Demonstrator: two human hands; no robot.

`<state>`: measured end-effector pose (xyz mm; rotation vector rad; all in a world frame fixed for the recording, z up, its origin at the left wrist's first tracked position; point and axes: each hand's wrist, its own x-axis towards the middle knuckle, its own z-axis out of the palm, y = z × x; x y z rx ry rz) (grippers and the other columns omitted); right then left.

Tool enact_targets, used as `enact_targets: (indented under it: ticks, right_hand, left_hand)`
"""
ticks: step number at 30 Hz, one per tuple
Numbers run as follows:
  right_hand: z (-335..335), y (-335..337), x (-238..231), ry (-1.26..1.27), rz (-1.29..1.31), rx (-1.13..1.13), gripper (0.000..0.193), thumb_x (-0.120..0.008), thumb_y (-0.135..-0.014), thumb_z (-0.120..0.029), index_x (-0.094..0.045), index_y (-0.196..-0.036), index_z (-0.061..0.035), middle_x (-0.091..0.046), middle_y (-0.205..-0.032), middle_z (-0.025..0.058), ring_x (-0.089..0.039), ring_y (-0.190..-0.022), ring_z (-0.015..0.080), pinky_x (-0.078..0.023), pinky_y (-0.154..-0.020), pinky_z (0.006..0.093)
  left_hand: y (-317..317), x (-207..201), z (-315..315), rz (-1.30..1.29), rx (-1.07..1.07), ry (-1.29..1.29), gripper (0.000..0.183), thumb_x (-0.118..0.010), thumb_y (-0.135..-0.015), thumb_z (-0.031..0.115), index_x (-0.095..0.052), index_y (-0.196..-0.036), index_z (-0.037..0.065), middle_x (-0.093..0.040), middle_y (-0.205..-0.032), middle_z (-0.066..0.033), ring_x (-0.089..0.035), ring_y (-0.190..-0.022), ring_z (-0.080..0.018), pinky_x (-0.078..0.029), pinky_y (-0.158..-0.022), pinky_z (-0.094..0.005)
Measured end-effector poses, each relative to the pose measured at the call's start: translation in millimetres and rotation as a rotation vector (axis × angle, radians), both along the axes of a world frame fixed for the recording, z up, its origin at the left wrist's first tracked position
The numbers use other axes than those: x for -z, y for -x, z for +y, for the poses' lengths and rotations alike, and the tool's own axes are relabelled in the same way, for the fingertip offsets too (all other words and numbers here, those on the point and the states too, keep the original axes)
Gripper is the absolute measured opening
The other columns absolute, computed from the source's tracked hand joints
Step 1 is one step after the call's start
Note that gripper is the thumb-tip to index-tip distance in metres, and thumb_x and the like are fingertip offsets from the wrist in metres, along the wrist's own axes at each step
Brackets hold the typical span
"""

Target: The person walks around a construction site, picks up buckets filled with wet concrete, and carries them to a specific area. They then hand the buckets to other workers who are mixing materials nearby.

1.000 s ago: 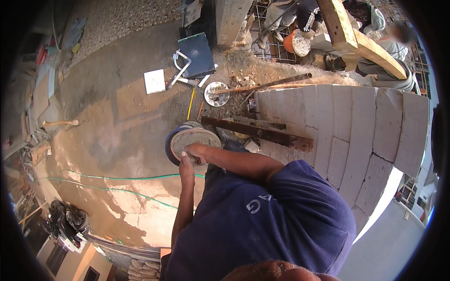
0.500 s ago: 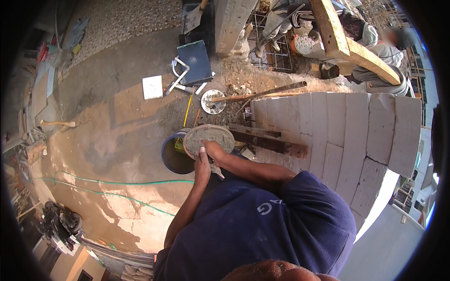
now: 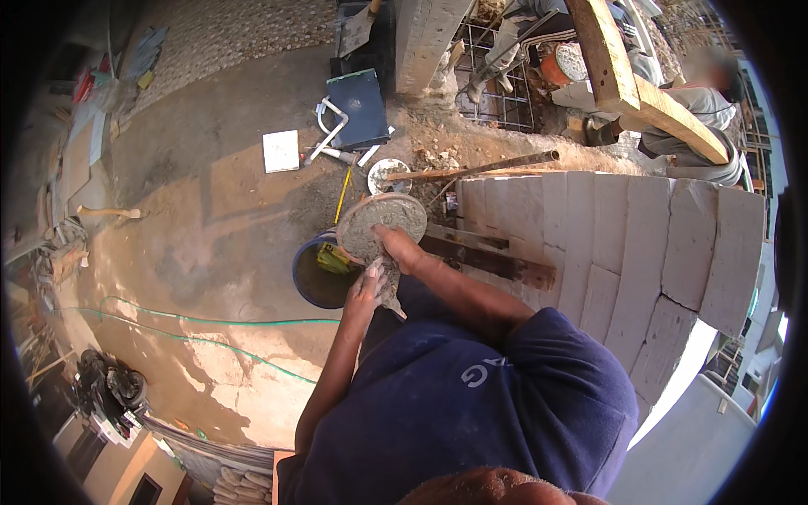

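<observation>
A round shallow tub of grey mortar (image 3: 358, 223) sits in front of me, beside the blue bucket (image 3: 296, 278) and seemingly overlapping its rim. My right hand (image 3: 399, 247) is over the mortar, fingers curled down at its surface and partly hidden. Just nearer to me, my left hand (image 3: 366, 286) is closed at the edge of a limp, mortar-smeared bag-like piece (image 3: 390, 295), which hangs down to a narrow tip. Inside the bucket shows something yellow-green (image 3: 334, 258).
A block wall (image 3: 581, 219) rises at my right, with a rusty metal bar (image 3: 505, 263) by it. Ahead lie a white round lid-like dish (image 3: 380, 172), a dark panel (image 3: 358, 109) and white pipes (image 3: 331, 135). A green hose (image 3: 219, 321) crosses the floor. Other people work at the upper right.
My hands were together at the tub's near edge. Now the right hand is farther into the mortar and the left has drawn back, showing more of the limp piece. The tub looks slightly tilted.
</observation>
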<state>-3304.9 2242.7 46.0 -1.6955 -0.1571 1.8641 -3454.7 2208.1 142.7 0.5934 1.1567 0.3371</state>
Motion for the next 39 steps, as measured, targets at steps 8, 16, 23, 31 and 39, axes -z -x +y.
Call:
enact_targets:
  ticks: [8, 16, 23, 31, 39]
  right_hand:
    - [26.3, -11.5, 10.7, 0.004, -0.323, -0.084, 0.057, -0.061, -0.082, -0.035, -0.06, -0.106, 0.0167, -0.065, -0.099, 0.026, -0.064, -0.091, 0.032, -0.048, -0.08, 0.0415]
    - [31.2, -38.2, -13.0, 0.051, -0.312, -0.071, 0.046, -0.063, -0.082, -0.029, -0.061, -0.093, 0.0153, -0.063, -0.079, 0.0181, -0.059, -0.067, 0.0245, -0.045, -0.061, 0.0415]
    - [21.1, -51.4, -8.3, 0.048, -0.311, -0.073, 0.045, -0.063, -0.082, -0.029, -0.062, -0.091, 0.0155, -0.063, -0.075, 0.0174, -0.058, -0.062, 0.0243, -0.044, -0.058, 0.0417]
    - [6.0, -54.1, 16.4, -0.041, -0.3, -0.106, 0.047, -0.062, -0.086, -0.03, -0.059, -0.096, 0.0157, -0.056, -0.073, 0.0131, -0.051, -0.063, 0.0216, -0.041, -0.057, 0.042]
    - [9.0, -57.1, 0.3, 0.01, -0.317, -0.091, 0.047, -0.064, -0.083, -0.027, -0.061, -0.098, 0.0166, -0.066, -0.086, 0.0232, -0.063, -0.075, 0.0302, -0.047, -0.069, 0.0422]
  left_hand:
    - [162.6, 75.5, -87.0, 0.457, -0.193, 0.118, 0.052, -0.051, -0.097, 0.039, -0.044, -0.134, 0.004, -0.057, -0.127, -0.0137, -0.055, -0.117, -0.0253, -0.045, -0.091, -0.0382]
    - [271.3, 119.2, -231.0, 0.657, -0.222, 0.393, 0.054, -0.049, -0.097, 0.039, -0.043, -0.134, 0.001, -0.055, -0.127, -0.0207, -0.056, -0.115, -0.035, -0.048, -0.088, -0.0492]
    - [240.5, 105.8, -208.2, 0.607, -0.067, 0.337, 0.053, -0.049, -0.098, 0.036, -0.041, -0.136, 0.0, -0.053, -0.13, -0.0209, -0.053, -0.12, -0.0355, -0.046, -0.091, -0.0493]
    - [192.0, 93.2, -114.5, 0.507, -0.262, 0.103, 0.046, -0.051, -0.097, 0.036, -0.048, -0.129, 0.004, -0.058, -0.125, -0.0124, -0.056, -0.116, -0.0264, -0.045, -0.087, -0.0391]
    - [197.1, 97.4, -132.4, 0.557, -0.228, 0.131, 0.043, -0.051, -0.097, 0.035, -0.05, -0.127, 0.005, -0.059, -0.12, -0.0098, -0.057, -0.113, -0.0241, -0.046, -0.085, -0.0375]
